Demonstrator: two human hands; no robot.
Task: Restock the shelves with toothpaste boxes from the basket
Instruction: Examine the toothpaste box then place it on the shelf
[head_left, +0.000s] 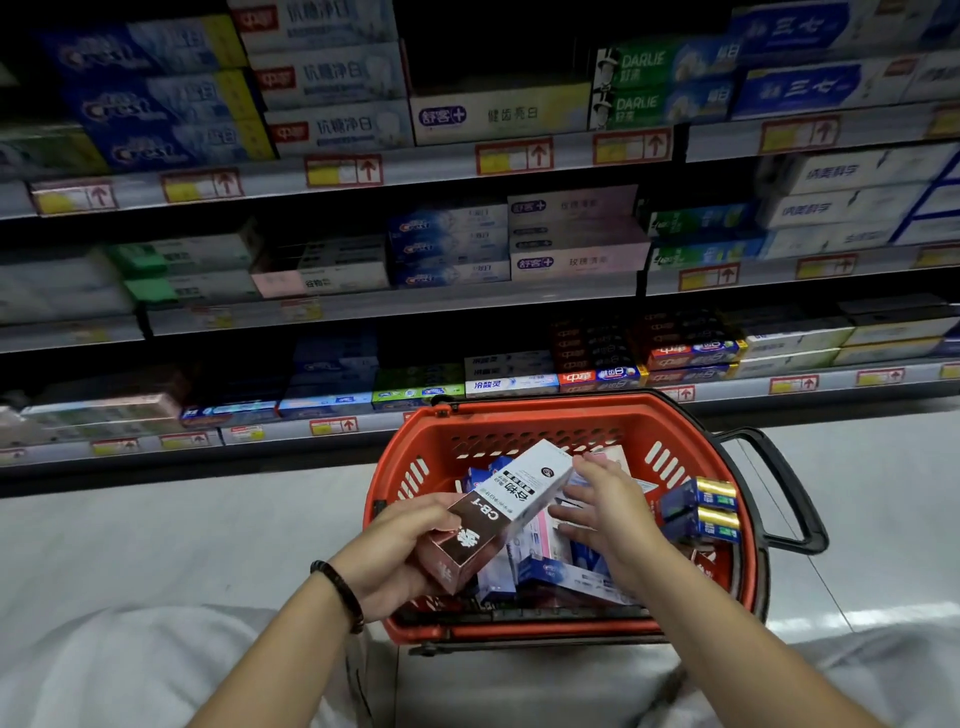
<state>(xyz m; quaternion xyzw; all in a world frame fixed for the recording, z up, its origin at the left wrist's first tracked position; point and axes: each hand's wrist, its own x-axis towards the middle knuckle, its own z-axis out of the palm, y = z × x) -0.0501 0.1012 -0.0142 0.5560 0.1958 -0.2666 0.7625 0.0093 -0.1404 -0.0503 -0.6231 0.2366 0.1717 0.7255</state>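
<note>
Head view: shelves (467, 171) span nine to three o'clock, stocked in flat stacks. One white box (498, 114) lies alone at twelve, so that slot likely wants filling. At six o'clock a red basket (519, 410) sits on the floor just before the lowest shelf, probably to keep reaches short. Loose toothpaste boxes (550, 566) lie jumbled inside. The left hand (400, 551) curls round the brown end of a brown-and-white box (509, 512), raised over the basket's nine o'clock side. The right hand (608, 509), fingers spread and holding nothing, is over the pile, seemingly sorting.
</note>
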